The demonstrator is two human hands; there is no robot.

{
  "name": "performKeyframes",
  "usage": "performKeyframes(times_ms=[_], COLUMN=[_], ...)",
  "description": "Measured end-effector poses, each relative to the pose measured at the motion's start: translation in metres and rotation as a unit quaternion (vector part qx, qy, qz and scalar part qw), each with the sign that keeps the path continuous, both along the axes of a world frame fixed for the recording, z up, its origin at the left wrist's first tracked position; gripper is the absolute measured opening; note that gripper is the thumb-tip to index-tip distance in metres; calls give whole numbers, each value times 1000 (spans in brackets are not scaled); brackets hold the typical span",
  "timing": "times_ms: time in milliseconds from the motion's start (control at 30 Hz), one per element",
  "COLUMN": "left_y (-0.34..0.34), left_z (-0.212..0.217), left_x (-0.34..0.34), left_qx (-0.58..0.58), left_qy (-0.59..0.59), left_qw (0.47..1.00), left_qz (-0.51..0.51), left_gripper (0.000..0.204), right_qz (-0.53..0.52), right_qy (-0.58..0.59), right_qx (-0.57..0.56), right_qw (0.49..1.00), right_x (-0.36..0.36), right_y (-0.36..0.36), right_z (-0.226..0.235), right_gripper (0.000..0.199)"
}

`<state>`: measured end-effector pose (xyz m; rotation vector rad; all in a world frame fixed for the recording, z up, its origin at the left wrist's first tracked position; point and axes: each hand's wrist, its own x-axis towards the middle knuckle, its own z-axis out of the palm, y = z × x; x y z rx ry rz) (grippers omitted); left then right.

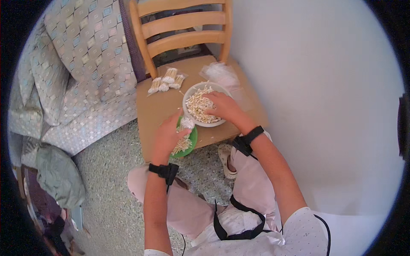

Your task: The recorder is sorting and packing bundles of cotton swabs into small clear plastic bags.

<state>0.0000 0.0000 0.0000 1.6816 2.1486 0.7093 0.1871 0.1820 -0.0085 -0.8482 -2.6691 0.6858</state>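
A white bowl [209, 125] full of loose cotton swabs [197, 106] stands on the chair seat. My right hand [225, 106] reaches into it from the right; its thumb and fingers are apart, with the tips among the swabs. Nearer to me, my left hand [165, 138] is closed around a bundle of cotton swabs [186, 123], whose white tips point up. That bundle is over a green bowl [193, 138] at the seat's front edge. More loose swabs lie in the green bowl, which is partly hidden by my left hand.
Several bagged swab bundles [168, 80] lie at the back left of the wooden chair [183, 18]. Clear plastic bags [221, 75] lie behind the white bowl. A patterned sofa [92, 55] stands on the left, a pale wall [316, 85] on the right.
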Motion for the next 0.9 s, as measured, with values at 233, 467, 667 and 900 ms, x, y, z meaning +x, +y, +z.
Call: performKeyframes(times_ms=[233, 467, 667, 900], left_y=[16, 20, 24, 8], left_z=[6, -6, -7, 2], left_x=[5, -26, -35, -22], left_qx=[32, 57, 115, 158], left_qy=[-64, -291, -385, -386], left_qw=[997, 951, 908, 899], left_qz=[14, 86, 123, 133], left_gripper=[84, 84, 64, 65], right_qz=[-66, 19, 25, 10], right_qy=[-92, -2, 49, -42], right_qx=[83, 101, 102, 137], right_qw=[990, 995, 993, 990], right_x=[-39, -13, -7, -9], right_y=[31, 32, 20, 18], right_z=[-5, -4, -8, 9], right_gripper=[18, 17, 12, 12])
